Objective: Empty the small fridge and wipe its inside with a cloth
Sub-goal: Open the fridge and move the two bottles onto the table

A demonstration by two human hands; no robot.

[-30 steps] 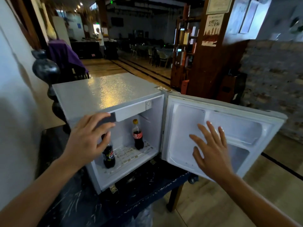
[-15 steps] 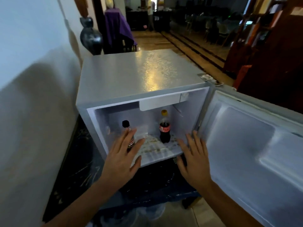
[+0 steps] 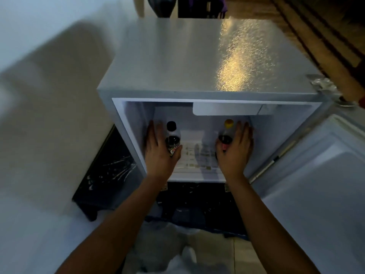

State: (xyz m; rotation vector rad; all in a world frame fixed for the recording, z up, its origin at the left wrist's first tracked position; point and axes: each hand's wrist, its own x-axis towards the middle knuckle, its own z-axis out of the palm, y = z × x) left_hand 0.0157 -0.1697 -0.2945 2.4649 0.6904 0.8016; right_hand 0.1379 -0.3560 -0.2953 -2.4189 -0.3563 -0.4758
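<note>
The small grey fridge (image 3: 177, 56) stands open on a dark table, its door (image 3: 316, 175) swung out to the right. Two dark cola bottles stand on its white floor. My left hand (image 3: 158, 155) is inside at the left and grips the black-capped bottle (image 3: 171, 133), thumb across its front and fingers along its far side. At the right my right hand (image 3: 235, 155) grips the yellow-capped bottle (image 3: 227, 131) the same way. Both bottles are upright. No cloth is in view.
A white wall runs close along the fridge's left side. The dark scratched table (image 3: 104, 175) shows below and left of the fridge. A white freezer flap (image 3: 225, 108) hangs under the fridge ceiling. A dark vase (image 3: 162, 4) stands behind the fridge.
Both hands have moved from the fridge's front edge into the fridge and closed around the two bottles. The view has tilted further down over the fridge.
</note>
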